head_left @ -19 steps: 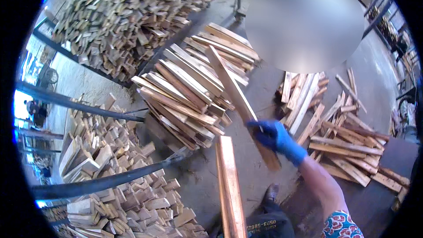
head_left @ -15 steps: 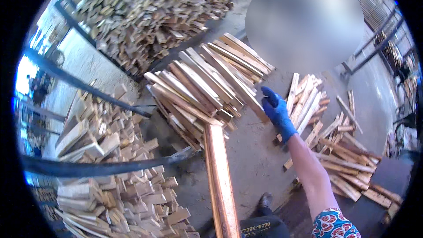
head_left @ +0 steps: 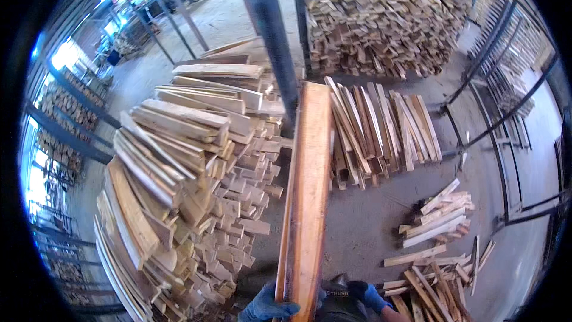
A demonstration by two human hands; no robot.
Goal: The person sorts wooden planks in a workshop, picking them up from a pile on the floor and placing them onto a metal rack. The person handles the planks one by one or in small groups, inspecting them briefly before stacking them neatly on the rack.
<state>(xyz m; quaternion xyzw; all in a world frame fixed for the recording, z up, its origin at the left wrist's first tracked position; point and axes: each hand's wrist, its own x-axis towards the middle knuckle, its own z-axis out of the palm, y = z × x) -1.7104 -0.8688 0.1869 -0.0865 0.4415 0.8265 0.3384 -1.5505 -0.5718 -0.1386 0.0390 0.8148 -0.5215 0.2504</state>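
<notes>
Thin wooden planks (head_left: 311, 191), stacked flat together and reddish-brown along the edges, stand up lengthwise in front of me. My left hand (head_left: 269, 305), in a blue glove, is closed around their lower end. Also blue-gloved, my right hand (head_left: 368, 297) hangs low beside my dark trousers, apart from the planks. Its dark fingers are partly lost against the trousers but look loosely extended, and nothing shows in them. A large stack of pale boards (head_left: 185, 122) rises to the left of the held planks.
Behind the held planks, a row of long slats (head_left: 381, 125) lies on the floor. Small piles of sticks (head_left: 438, 220) and loose pieces (head_left: 438, 289) lie at the right. A metal post (head_left: 268, 36) stands by the left stack. Farther back is a big wood heap (head_left: 381, 18).
My view has swung left toward the board stack. The held planks now stand higher in view. My right hand has drawn back from the slats to low beside my body.
</notes>
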